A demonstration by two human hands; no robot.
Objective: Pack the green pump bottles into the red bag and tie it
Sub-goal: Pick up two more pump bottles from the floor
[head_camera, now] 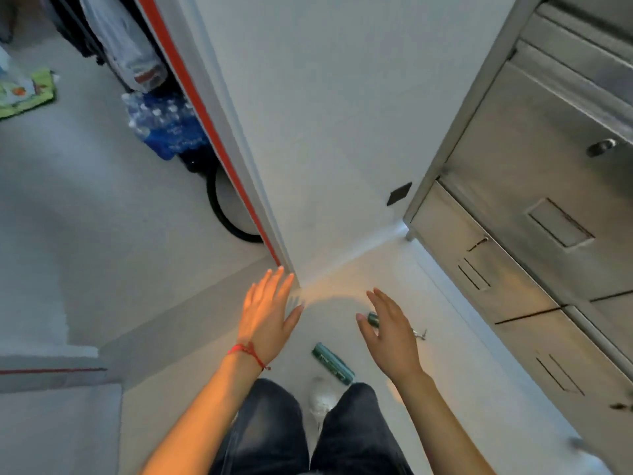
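Observation:
One green pump bottle [332, 363] lies on its side on the pale floor, just ahead of my legs. A second green bottle [373, 319] is mostly hidden behind my right hand [390, 334], with what looks like its pump tip [420, 333] poking out on the far side. My right hand hovers over it, fingers apart, holding nothing. My left hand [267, 313] is stretched out flat and empty to the left of both bottles, a red thread on its wrist. No red bag is in view.
A metal locker cabinet [534, 207] lines the right side. A white door panel with a red edge [260, 138] stands ahead. Behind it sit a pack of water bottles [164, 125] and a black hoop. A clear plastic item [320, 399] lies between my legs.

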